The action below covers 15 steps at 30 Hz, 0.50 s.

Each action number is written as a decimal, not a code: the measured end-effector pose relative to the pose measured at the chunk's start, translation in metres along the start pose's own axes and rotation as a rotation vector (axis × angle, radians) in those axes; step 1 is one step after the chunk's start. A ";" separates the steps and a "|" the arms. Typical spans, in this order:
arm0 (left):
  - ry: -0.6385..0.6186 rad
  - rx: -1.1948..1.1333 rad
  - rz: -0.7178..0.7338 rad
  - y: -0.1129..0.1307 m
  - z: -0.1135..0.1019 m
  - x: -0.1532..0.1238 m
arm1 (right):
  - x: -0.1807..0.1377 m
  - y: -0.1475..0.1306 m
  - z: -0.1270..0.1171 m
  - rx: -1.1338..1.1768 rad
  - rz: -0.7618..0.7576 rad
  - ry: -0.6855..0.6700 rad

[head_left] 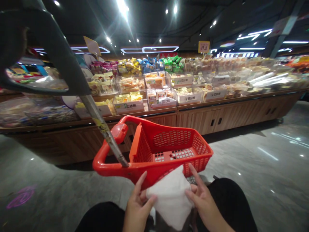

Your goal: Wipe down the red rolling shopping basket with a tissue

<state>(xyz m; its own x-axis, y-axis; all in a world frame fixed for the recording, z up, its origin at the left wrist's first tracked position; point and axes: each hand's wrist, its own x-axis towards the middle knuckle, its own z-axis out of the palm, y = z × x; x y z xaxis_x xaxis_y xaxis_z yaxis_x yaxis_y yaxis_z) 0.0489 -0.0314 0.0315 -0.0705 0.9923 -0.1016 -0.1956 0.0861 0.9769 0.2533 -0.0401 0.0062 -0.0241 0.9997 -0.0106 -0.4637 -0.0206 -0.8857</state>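
Note:
A white cloth or paper tissue is stretched between my two hands, low in the head view. My left hand pinches its left edge between thumb and fingers, the index finger pointing up. On the other side my right hand grips the right edge with the thumb on top, its index finger raised. One corner of the white sheet points up toward the red shopping basket cart just beyond, and another hangs down between my knees. Inside the cart only its slotted floor and walls show.
The cart's grey handle rises on a metal pole at the left. Beyond stands a wooden display counter with rows of packaged snacks in clear bins. A price sign stands above. My dark-clothed knees flank my hands.

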 end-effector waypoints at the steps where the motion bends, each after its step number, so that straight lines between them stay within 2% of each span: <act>1: -0.019 0.082 0.035 -0.001 -0.004 0.000 | 0.001 -0.004 -0.004 -0.072 0.001 -0.002; 7: 0.030 0.573 0.213 0.001 -0.017 -0.004 | 0.001 -0.013 -0.009 -0.637 -0.109 -0.037; 9: -0.028 0.694 0.277 0.007 -0.018 -0.007 | -0.001 -0.017 -0.005 -0.800 -0.176 -0.035; 10: -0.096 0.726 0.301 0.011 -0.018 -0.008 | -0.002 -0.020 -0.003 -0.824 -0.199 -0.065; 12: -0.322 0.693 0.272 0.017 -0.018 -0.009 | -0.002 -0.026 0.001 -0.759 -0.194 -0.203; 14: -0.551 0.576 0.132 0.019 -0.015 -0.007 | 0.000 -0.032 0.005 -0.722 -0.132 -0.355; 15: -0.613 0.530 0.045 0.018 -0.013 -0.006 | 0.002 -0.034 0.008 -0.762 -0.121 -0.398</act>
<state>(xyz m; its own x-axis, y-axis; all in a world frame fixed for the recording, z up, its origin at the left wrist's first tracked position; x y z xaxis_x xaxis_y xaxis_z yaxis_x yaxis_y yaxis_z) 0.0329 -0.0368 0.0469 0.5108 0.8551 -0.0891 0.2951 -0.0771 0.9524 0.2623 -0.0375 0.0403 -0.3870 0.9112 0.1411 0.2334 0.2448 -0.9411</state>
